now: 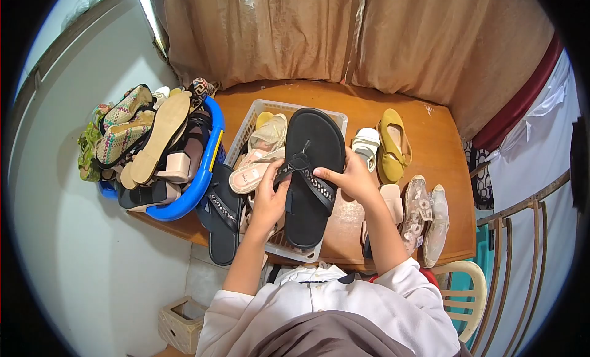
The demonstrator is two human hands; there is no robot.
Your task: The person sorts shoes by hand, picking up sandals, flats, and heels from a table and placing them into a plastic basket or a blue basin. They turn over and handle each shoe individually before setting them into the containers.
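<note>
Both hands grip a black thong sandal [314, 133], its toe end pointing away from me, above a white plastic basket [337, 118]. My left hand [268, 200] pinches the strap on its left side. From the right edge, my right hand [354, 177] clasps it with the thumb over the patterned strap. A similar black sandal [223, 234] lies left of my left wrist, partly over the basket's side. Inside the basket are several beige sandals [268, 133], and one light pink sandal [247, 177] shows close to my left fingers. The held sandal hides part of the basket.
A blue basket [216, 126] heaped with sandals stands on the table's left. Right of the white basket lie white sandals [366, 142], yellow flats [393, 145] and lace flats [415, 215]. Brown curtains [258, 37] hang behind the wooden table [424, 129]. A cream chair [470, 286] is at front right.
</note>
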